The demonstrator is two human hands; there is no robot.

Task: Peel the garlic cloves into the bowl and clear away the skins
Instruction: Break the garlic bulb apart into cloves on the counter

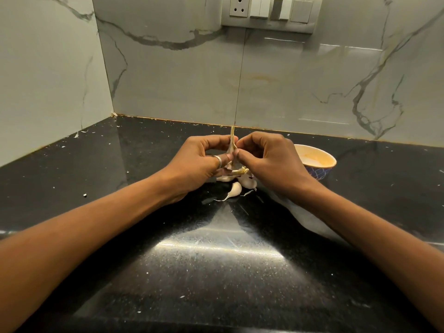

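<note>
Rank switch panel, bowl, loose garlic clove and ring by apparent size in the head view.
1. switch panel, though farthest away
2. bowl, partly behind the right hand
3. loose garlic clove
4. ring

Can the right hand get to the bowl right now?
Probably yes. The bowl sits right of the right hand, nothing between them. It pinches the garlic stem, also held by the left hand, so it must release first.

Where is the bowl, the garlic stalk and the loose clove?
bowl [319, 173]: head view, blue outer wall.
garlic stalk [232, 134]: head view, thin top part.
loose clove [236, 189]: head view, its fat middle.
</note>
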